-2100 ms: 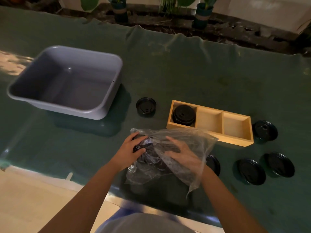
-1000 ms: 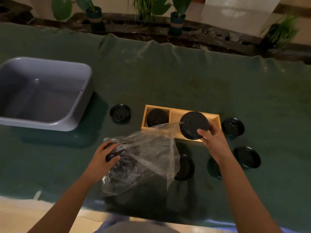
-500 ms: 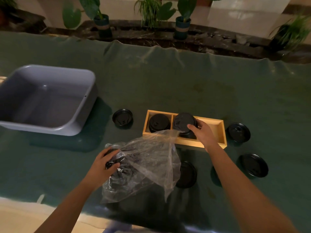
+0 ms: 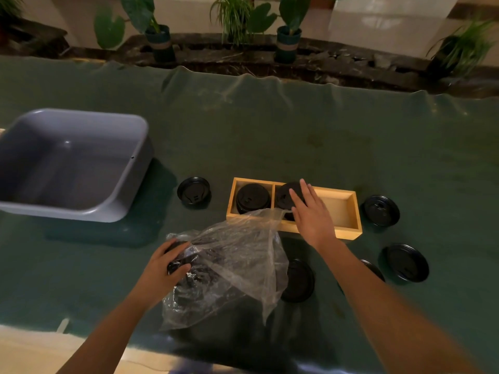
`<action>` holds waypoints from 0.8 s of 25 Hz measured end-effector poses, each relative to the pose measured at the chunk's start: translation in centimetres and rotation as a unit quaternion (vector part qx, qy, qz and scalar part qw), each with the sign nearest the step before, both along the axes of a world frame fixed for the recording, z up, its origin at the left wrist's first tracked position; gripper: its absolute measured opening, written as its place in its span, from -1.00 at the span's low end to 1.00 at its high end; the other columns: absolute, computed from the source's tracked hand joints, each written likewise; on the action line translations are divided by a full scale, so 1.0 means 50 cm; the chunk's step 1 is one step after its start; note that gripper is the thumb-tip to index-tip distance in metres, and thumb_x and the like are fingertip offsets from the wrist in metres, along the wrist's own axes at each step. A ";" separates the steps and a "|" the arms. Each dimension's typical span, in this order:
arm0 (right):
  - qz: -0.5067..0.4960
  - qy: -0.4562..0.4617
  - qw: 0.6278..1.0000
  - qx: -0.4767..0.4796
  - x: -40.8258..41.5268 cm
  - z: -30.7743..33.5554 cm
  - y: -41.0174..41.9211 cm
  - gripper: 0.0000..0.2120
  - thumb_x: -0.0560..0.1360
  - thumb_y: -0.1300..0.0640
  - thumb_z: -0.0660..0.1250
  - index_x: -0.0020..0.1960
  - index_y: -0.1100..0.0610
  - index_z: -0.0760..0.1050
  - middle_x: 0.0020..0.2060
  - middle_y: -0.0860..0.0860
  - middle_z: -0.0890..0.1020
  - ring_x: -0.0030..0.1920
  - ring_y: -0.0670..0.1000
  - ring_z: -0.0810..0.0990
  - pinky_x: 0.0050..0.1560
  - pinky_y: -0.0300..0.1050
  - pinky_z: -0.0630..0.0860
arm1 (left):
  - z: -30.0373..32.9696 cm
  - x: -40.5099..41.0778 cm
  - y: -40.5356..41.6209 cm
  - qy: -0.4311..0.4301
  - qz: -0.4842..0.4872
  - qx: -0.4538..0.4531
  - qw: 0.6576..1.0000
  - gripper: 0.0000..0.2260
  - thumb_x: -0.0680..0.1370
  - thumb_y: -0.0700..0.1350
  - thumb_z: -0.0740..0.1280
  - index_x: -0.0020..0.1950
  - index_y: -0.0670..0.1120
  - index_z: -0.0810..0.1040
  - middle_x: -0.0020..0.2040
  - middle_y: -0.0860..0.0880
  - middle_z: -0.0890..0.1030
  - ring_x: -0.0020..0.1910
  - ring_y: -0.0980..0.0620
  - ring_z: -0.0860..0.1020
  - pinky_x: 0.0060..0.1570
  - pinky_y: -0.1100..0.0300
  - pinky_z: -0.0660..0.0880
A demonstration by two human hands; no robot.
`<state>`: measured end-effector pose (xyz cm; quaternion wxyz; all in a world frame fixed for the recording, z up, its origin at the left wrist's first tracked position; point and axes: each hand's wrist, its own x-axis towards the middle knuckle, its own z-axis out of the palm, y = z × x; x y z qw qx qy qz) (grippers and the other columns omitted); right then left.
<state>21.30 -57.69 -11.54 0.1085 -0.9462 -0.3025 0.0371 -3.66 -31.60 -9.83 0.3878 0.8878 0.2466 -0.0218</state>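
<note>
A wooden tray (image 4: pixel 348 233) with three compartments lies on the green cloth. Black cup lids (image 4: pixel 252 198) fill its left compartment. Another black lid (image 4: pixel 283 197) sits in the middle compartment, partly under my right hand (image 4: pixel 310 214), whose fingers are straight and spread above it. The right compartment holds nothing. My left hand (image 4: pixel 164 268) grips a clear plastic bag (image 4: pixel 232 263) of black lids near the table's front.
A grey plastic tub (image 4: pixel 113 209) stands at the left. Loose black lids lie on the cloth: one (image 4: pixel 194 193) left of the tray, one (image 4: pixel 380 210) to its right, others (image 4: pixel 407 263) at the front right and one (image 4: pixel 298 279) beside the bag. Potted plants (image 4: pixel 159 41) line the far edge.
My right hand took a lid out of the bag, carried it to the tray's middle compartment and let it go. Its fingers are now straight. My left hand kept holding the bag.
</note>
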 end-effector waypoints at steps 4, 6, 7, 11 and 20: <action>-0.023 0.070 0.995 0.074 -0.002 -0.004 0.005 -0.53 0.59 0.09 0.11 0.47 0.11 0.14 0.54 0.09 -0.07 0.52 0.09 -0.04 0.50 0.02 0.07 | 0.001 0.001 0.000 -0.001 -0.008 0.011 1.000 -0.54 0.44 -0.21 0.41 0.33 -0.08 0.44 0.40 -0.16 0.34 0.38 -0.08 0.32 0.34 0.15 0.21; -0.026 0.081 0.993 0.077 -0.003 -0.004 0.005 -0.51 0.58 0.10 0.16 0.47 0.10 0.14 0.54 0.09 -0.07 0.52 0.10 -0.01 0.50 0.02 0.09 | 0.001 0.002 0.001 0.000 -0.006 0.011 1.000 -0.54 0.44 -0.21 0.41 0.33 -0.08 0.44 0.40 -0.16 0.34 0.39 -0.08 0.32 0.33 0.16 0.20; -0.040 0.098 0.989 0.100 -0.003 -0.002 0.003 -0.50 0.57 0.10 0.19 0.47 0.10 0.16 0.54 0.10 -0.06 0.51 0.10 0.02 0.50 0.00 0.09 | 0.001 0.003 0.001 -0.001 -0.004 0.009 1.000 -0.54 0.44 -0.21 0.41 0.33 -0.09 0.43 0.40 -0.16 0.34 0.38 -0.08 0.32 0.33 0.17 0.21; -0.119 0.155 0.967 0.161 -0.003 0.006 0.003 -0.49 0.53 0.10 0.27 0.44 0.10 0.23 0.51 0.13 0.08 0.50 0.11 0.11 0.46 -0.03 0.11 | 0.002 0.001 -0.001 -0.006 -0.005 0.016 1.000 -0.53 0.44 -0.21 0.41 0.34 -0.08 0.43 0.40 -0.15 0.33 0.38 -0.07 0.31 0.31 0.20 0.20; 0.015 0.002 0.994 -0.112 -0.036 -0.013 -0.008 -0.48 0.59 -0.09 -0.05 0.50 -0.06 -0.12 0.54 -0.02 -0.03 0.53 0.04 -0.15 0.44 0.28 -0.11 | -0.003 0.002 0.002 0.007 -0.005 0.010 1.000 -0.53 0.46 -0.19 0.40 0.35 -0.06 0.41 0.43 -0.15 0.30 0.41 -0.08 0.28 0.37 0.10 0.20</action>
